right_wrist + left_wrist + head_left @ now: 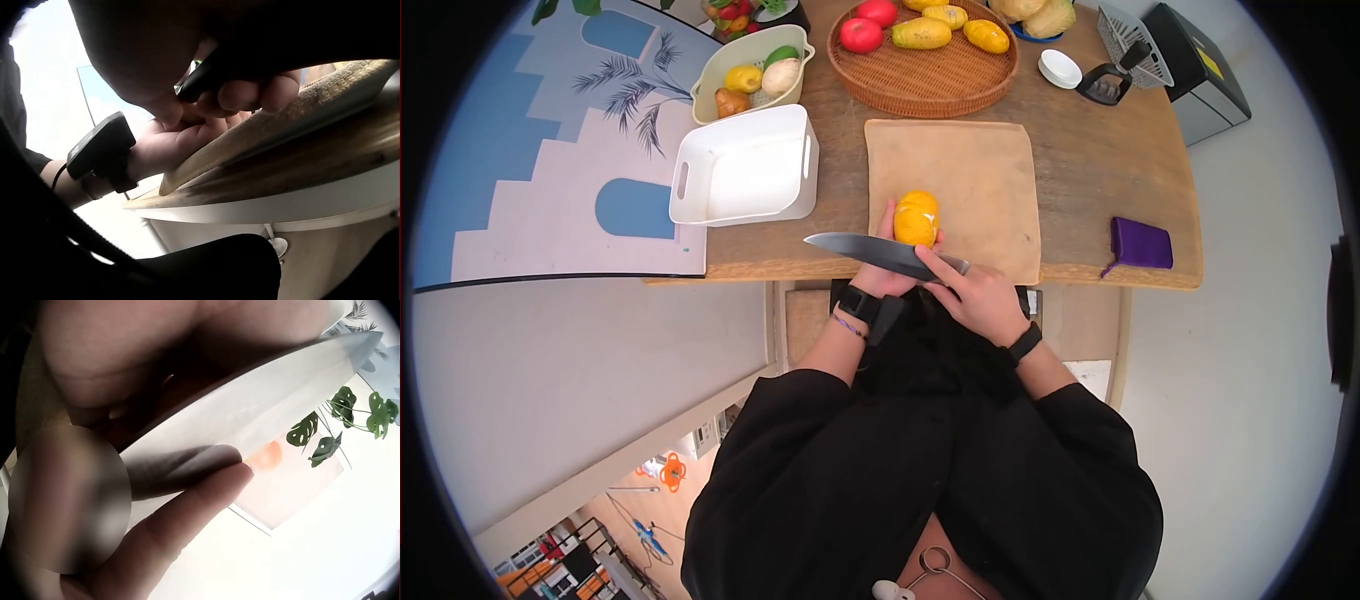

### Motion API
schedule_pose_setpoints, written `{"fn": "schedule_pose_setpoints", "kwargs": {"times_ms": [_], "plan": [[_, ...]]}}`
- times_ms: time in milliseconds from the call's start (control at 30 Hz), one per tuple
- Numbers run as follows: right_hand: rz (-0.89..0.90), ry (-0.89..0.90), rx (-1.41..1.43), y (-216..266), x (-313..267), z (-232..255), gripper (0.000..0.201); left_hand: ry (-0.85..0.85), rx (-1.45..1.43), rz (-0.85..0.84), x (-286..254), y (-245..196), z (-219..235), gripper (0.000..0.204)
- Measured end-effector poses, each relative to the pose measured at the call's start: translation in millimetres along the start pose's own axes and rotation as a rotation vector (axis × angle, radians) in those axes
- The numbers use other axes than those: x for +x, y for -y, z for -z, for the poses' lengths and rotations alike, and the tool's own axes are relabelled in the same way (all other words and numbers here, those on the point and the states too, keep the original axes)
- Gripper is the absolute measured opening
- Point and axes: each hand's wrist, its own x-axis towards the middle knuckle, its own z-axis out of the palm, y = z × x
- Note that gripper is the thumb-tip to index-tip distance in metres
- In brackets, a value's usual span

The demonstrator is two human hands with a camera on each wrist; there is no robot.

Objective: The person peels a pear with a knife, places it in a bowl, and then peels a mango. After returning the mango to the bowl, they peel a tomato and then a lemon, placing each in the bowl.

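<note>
Over the near edge of a tan cutting board, the left hand holds a yellow fruit or vegetable with pale marks on its skin. The right hand grips a large knife by its handle, index finger extended along the blade's base. The blade points left, lying across above the left palm, just on the near side of the yellow item. In the left wrist view the blade spans the picture beside the fingers. The right wrist view shows the right hand curled round the dark handle.
A white bin stands left of the board, a cream colander with produce behind it. At the back is a wicker tray with red and yellow produce. On the right lie a purple pouch, a white lid and a black-handled tool.
</note>
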Motion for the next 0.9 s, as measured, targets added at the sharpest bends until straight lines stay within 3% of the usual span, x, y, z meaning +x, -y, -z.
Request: {"fn": "schedule_pose_setpoints", "kwargs": {"times_ms": [67, 133, 167, 267, 300, 367, 500, 533, 600, 633, 667, 700, 767, 900], "plan": [[-0.001, -0.013, -0.006, 0.3, 2.4, 4.8, 0.063, 0.036, -0.001, 0.02, -1.6, 1.5, -4.6, 0.064], [-0.229, 0.216, 0.034, -4.0, 4.4, 13.1, 0.066, -0.258, 0.004, -0.086, -5.1, 4.9, -31.7, 0.062], [-0.229, 0.215, 0.034, -8.3, 6.3, 13.0, 0.066, -0.257, 0.005, -0.086, -3.5, 4.9, -24.3, 0.062], [-0.388, 0.031, 0.483, -32.1, 16.2, 6.3, 0.062, 0.003, 0.093, 0.041, -5.1, 0.4, -10.6, 0.061], [-0.388, 0.029, 0.482, -36.7, 20.2, 11.3, 0.062, 0.005, 0.094, 0.042, -6.8, 0.8, -14.4, 0.061], [-0.602, 0.168, 0.496, -42.5, 28.2, 24.6, 0.061, -0.062, 0.108, 0.052, -8.6, 1.6, -20.6, 0.062], [-0.618, 0.076, 0.463, -37.7, 23.2, 22.9, 0.063, -0.141, 0.069, 0.042, -8.2, 1.0, -18.4, 0.062], [-0.617, 0.081, 0.465, -32.4, 19.4, 23.1, 0.063, -0.057, 0.035, 0.061, -5.5, -0.3, -8.8, 0.062], [-0.374, -0.011, 0.211, -19.3, 11.7, 24.7, 0.066, 0.03, 0.002, 0.081, -2.0, 1.2, -7.0, 0.061], [-0.376, -0.012, 0.209, -14.6, 8.8, 25.6, 0.066, -0.109, 0.025, -0.016, -1.1, 5.8, -18.7, 0.061], [-0.259, 0.046, 0.129, -8.9, 5.5, 26.6, 0.067, -0.251, 0.047, -0.111, -1.1, 9.5, -24.9, 0.062], [-0.142, 0.105, 0.05, -3.4, 2.6, 26.5, 0.068, -0.126, 0.009, -0.039, 2.5, 4.6, -0.9, 0.062], [-0.086, 0.1, 0.012, 2.0, -1.5, 18.5, 0.066, 0.144, 0.0, 0.075, 8.8, -4.0, 23.6, 0.063], [-0.083, 0.177, -0.049, 6.6, -1.5, 13.8, 0.062, -0.032, -0.018, -0.02, 2.2, 2.7, 8.1, 0.062]]}}
